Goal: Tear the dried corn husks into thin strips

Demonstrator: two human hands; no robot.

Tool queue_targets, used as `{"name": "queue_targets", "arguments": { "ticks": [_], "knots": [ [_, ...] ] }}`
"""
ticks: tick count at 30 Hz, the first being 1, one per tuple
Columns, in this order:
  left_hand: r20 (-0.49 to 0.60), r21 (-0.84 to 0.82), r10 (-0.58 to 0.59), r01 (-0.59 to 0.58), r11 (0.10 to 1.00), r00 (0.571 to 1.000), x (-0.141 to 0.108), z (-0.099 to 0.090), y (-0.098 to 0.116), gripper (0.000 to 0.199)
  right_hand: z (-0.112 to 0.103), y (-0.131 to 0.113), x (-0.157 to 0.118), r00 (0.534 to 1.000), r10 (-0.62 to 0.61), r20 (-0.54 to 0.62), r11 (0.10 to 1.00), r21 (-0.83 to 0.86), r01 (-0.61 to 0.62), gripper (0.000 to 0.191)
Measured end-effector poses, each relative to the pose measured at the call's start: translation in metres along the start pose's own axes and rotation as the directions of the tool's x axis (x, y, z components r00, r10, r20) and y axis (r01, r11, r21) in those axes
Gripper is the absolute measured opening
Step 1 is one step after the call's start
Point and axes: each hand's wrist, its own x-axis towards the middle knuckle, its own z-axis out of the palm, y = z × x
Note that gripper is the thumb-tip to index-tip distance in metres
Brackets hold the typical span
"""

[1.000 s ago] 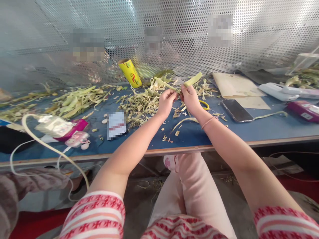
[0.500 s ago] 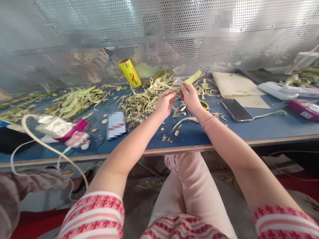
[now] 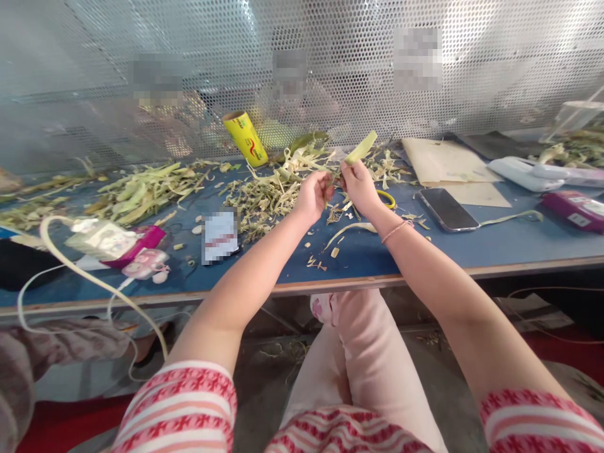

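Observation:
My right hand (image 3: pixel 361 187) is closed round a pale green, flat leafy stalk (image 3: pixel 362 147), whose broad end sticks up past the fingers. Close by on its left, my left hand (image 3: pixel 313 197) has its fingers curled inward. Some thin greenish bits show by its fingertips, too small to name. Beneath and behind both hands spreads a heap of dried, shredded plant pieces (image 3: pixel 264 198). A yellow ring-shaped thing (image 3: pixel 387 199) lies beside my right wrist, partly hidden by it.
On the blue table (image 3: pixel 264 272) are a pile of pale green strips (image 3: pixel 146 192), a yellow tube (image 3: pixel 246 139), a phone (image 3: pixel 447 209), brown card sheets (image 3: pixel 438 160) and a pink-and-white device with cables (image 3: pixel 136 244). A perforated metal screen (image 3: pixel 349 63) stands behind.
My left fingers have curled in more and come slightly away from the stalk's lower end. My right hand keeps its grip, and the stalk's tip has shifted slightly left.

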Motion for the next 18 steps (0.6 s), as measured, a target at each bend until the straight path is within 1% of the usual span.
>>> {"name": "queue_targets", "arguments": {
  "ticks": [2, 4, 5, 8, 12, 15, 18],
  "knots": [
    [0.0, 0.063, 0.074, -0.074, 0.995, 0.997, 0.002, -0.002, -0.003, 0.044, 0.001, -0.004, -0.003, 0.999, 0.049, 0.009, 0.999, 0.012, -0.049, 0.038],
    [-0.021, 0.122, 0.143, -0.139, 0.983, 0.99, 0.003, -0.003, -0.005, 0.047, 0.002, -0.007, -0.005, 0.996, 0.064, 0.056, 0.997, 0.04, -0.066, 0.037],
    [-0.041, 0.146, 0.16, -0.153, 0.977, 0.986, 0.002, -0.003, -0.005, 0.047, 0.003, -0.007, -0.005, 0.995, 0.063, 0.079, 0.996, 0.052, -0.067, 0.037],
    [-0.099, 0.186, 0.178, -0.158, 0.97, 0.979, -0.002, -0.001, -0.002, 0.047, 0.006, -0.009, -0.007, 0.994, 0.057, 0.091, 0.996, 0.062, -0.063, 0.038],
    [-0.157, 0.182, 0.208, -0.178, 0.967, 0.966, -0.006, 0.002, 0.001, 0.048, 0.01, -0.009, -0.007, 0.996, 0.044, 0.08, 0.998, 0.044, -0.047, 0.036],
    [-0.167, 0.194, 0.224, -0.191, 0.962, 0.96, -0.003, 0.001, -0.001, 0.047, 0.013, -0.011, -0.007, 0.997, 0.03, 0.075, 0.999, 0.043, -0.033, 0.034],
    [-0.174, 0.26, 0.265, -0.216, 0.941, 0.948, 0.001, -0.002, -0.004, 0.044, 0.014, -0.012, -0.008, 0.997, 0.026, 0.067, 0.994, 0.104, -0.033, 0.033]
  ]
}}
